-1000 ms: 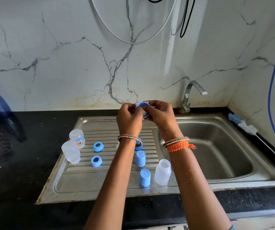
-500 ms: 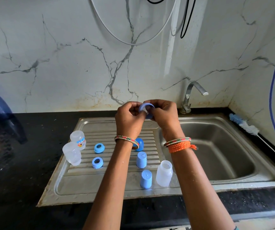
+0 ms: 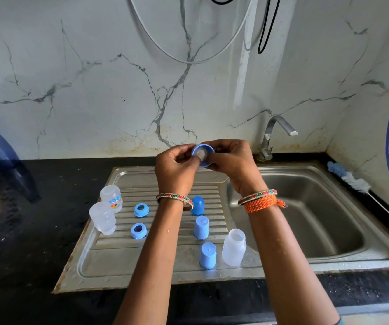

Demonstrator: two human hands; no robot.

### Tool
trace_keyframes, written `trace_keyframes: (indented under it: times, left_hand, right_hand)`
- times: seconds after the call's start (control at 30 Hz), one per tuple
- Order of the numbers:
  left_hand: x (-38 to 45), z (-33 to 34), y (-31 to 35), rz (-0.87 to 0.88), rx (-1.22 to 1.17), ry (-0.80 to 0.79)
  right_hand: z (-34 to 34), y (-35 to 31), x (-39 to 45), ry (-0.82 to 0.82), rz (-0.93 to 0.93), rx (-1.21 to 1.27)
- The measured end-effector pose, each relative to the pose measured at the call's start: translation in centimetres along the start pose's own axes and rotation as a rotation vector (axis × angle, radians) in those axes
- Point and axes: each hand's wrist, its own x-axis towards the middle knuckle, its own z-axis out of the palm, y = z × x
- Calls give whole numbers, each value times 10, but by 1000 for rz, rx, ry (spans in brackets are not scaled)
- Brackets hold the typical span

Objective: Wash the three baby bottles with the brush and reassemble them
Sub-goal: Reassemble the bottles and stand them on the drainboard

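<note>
Both hands meet at the centre of the frame, above the back edge of the draining board. The left hand (image 3: 177, 165) and the right hand (image 3: 232, 160) pinch a blue collar ring (image 3: 202, 155) between fingertips and thumbs, with a pale teat seated in its opening. The step in hand looks like pressing that teat through the ring.

A likely failure is a teat that seats unevenly, which would leak once screwed on; wet fingers could also let the small ring slip and drop toward the sink basin (image 3: 306, 207) at right.

On the ribbed steel draining board (image 3: 109, 261) two clear bottles (image 3: 106, 218) stand at the left, with two more blue rings (image 3: 139, 220) beside them. Three blue caps (image 3: 201, 227) sit in a column at lower centre, and a third bottle (image 3: 234, 247) stands open beside the lowest cap. The bottle brush (image 3: 350, 178) lies on the black counter at the far right, well apart from the hands. A tap (image 3: 275, 134) rises behind the basin against a white marbled wall, cables looping at the top of the frame.
</note>
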Motion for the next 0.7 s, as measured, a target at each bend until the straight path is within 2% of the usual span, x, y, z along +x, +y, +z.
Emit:
trace_keyframes:
  times: [0.27, 0.47, 0.6, 0.7]
  left_hand:
    - [-2, -3, 1, 60, 175, 37]
    - [2, -5, 0, 26, 142, 20]
    - [5, -1, -4, -11, 134, -12]
    - [4, 3, -8, -51, 171, -25]
  right_hand:
    - [5, 5, -1, -88, 43, -148]
    - [8, 8, -2, 46, -17, -60]
    - [19, 15, -5, 197, -176, -190]
    - [25, 16, -7, 248, -204, -215]
